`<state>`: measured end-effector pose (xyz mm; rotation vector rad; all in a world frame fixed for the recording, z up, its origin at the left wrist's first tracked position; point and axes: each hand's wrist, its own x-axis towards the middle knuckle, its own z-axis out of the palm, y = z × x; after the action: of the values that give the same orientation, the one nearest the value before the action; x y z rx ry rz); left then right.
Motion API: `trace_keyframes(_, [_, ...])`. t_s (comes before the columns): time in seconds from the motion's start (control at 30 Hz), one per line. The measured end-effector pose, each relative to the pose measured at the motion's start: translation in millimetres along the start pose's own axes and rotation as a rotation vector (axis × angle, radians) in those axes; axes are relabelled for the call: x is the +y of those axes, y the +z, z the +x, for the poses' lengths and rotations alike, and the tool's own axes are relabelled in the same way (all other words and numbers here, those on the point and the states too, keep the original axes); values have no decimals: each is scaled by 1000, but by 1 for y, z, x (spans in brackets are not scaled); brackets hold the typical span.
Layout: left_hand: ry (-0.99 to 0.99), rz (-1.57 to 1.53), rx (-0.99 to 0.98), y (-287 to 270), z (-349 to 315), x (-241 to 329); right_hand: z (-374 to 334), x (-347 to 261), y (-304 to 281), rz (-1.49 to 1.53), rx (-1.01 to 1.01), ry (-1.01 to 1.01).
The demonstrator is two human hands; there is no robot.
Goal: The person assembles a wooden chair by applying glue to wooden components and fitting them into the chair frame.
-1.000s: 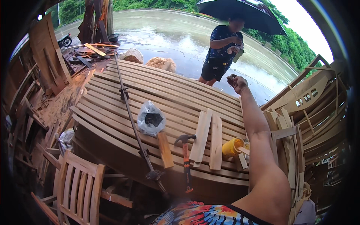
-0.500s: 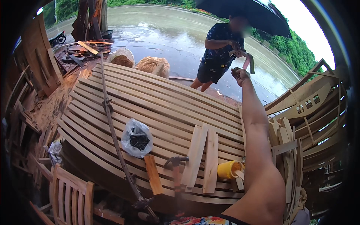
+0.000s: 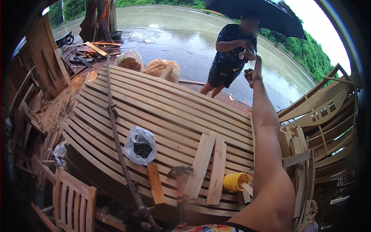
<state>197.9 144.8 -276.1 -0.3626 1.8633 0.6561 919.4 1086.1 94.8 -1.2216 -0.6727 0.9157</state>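
My right arm reaches far out over the slatted wood, and my right hand is palm up with its fingers loosely curled and apart. I see nothing held in it. Just beyond it a narrow pinkish strip hangs near the hands of a person under a dark umbrella. That person also fingers something small and pale. My left hand is out of view. A claw hammer lies head outward over the near slats, its handle running toward me; the handle's end is blurred.
Long slats form a wide surface. On it are a long bar clamp, a plastic bag of small dark pieces, short boards and a yellow container with a stick. Curved wooden frames stand right; a wooden chair back is lower left.
The view has shifted slightly, moving the scene a little. The other person's hands and the strip have moved, and the strip now shows closer behind my right hand. My arm stays stretched out.
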Motion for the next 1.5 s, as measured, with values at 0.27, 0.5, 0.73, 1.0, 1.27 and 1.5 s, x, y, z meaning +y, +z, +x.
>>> trace_keyframes(0.27, [2, -4, -13, 18, -11, -2, 16, -8, 8, 40, 31, 25])
trace_keyframes(0.5, [-16, -47, 16, 36, -27, 8, 33, -3, 9, 78, 57, 35])
trace_keyframes(0.73, [62, 59, 19, 38, -9, 8, 44, -4, 9, 40, 14, 87])
trace_keyframes(1.0, [-15, 77, 52, 41, -21, 9, 47, 2, 20, 13, 83, 76])
trace_keyframes(1.27, [171, 111, 4, 27, 27, -12, 69, 5, 4, 75, 78, 30])
trace_keyframes(1.5, [132, 115, 2, 23, 25, -8, 60, 5, -1, 31, 110, 66])
